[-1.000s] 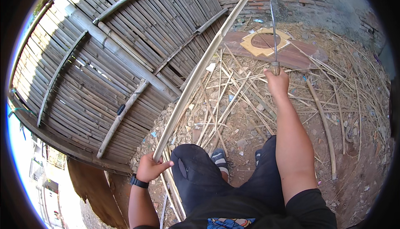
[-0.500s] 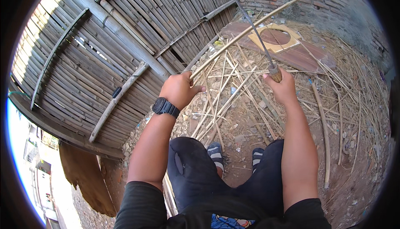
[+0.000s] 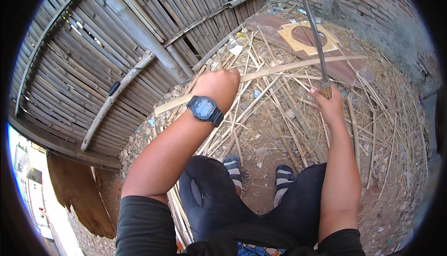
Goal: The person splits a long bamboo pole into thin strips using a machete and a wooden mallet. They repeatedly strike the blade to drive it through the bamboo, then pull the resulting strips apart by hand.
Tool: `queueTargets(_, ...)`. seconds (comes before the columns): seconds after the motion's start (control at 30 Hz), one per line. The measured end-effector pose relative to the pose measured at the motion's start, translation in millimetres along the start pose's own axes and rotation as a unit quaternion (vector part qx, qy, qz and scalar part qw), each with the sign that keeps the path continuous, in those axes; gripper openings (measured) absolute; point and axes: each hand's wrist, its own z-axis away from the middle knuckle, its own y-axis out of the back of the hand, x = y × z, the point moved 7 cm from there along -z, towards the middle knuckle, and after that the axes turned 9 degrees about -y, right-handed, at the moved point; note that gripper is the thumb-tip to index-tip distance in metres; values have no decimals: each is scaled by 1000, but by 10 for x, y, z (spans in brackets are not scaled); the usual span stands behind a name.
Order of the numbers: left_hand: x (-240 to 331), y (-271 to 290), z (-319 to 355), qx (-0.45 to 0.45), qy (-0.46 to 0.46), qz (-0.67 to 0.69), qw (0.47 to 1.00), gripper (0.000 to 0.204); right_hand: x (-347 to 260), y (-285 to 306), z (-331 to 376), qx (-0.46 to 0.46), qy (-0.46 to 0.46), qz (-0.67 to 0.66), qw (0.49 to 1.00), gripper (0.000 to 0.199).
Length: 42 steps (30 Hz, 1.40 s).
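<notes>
My left hand (image 3: 217,87) is closed around a long, pale bamboo strip (image 3: 288,66). The strip's short end sticks out to the left behind my wrist, and its long end reaches far to the right. In my right hand (image 3: 329,104) is the wooden handle of a machete (image 3: 318,41), its long dark blade pointing up and away from me. The blade crosses the strip just above the handle; whether they touch I cannot tell. A black watch (image 3: 205,109) is on my left wrist.
Many loose bamboo strips (image 3: 260,98) litter the ground before my feet. Beyond lies a reddish-brown board (image 3: 354,72) bearing a yellow frame (image 3: 285,33) with a round hole. A bamboo slat wall (image 3: 79,79) stands at left, a brick wall (image 3: 377,18) at far right.
My left hand has moved right and turned, swinging the bamboo strip from a steep slant to nearly level. The machete has shifted right, its blade now more upright.
</notes>
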Motion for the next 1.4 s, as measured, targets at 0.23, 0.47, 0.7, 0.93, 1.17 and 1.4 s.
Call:
queueTargets(0.23, -36, -151, 72, 36, -37, -63, 997, 10, 24, -164, -34, -20, -19, 0, 1000, 22)
queueTargets(0.47, -155, -514, 201, -21, -14, -41, 999, 9, -23, -340, 14, -41, -4, 23, 999, 20)
queueTargets(0.7, -303, -709, 252, -25, 18, 12, 999, 12, -66, -307, 32, -41, 43, 90, 994, 25)
queueTargets(0.93, -334, -792, 303, -46, 81, 154, 984, 40, -316, -402, 250, -93, 123, 157, 975, 32)
queueTargets(1.17, -178, -1126, 384, -15, 110, 289, 951, 59, -396, -764, 568, -156, 194, 355, 901, 31)
queueTargets(1.4, -226, -1268, 433, -22, 35, 434, 900, 55, -407, -629, 349, -66, 180, 317, 929, 29)
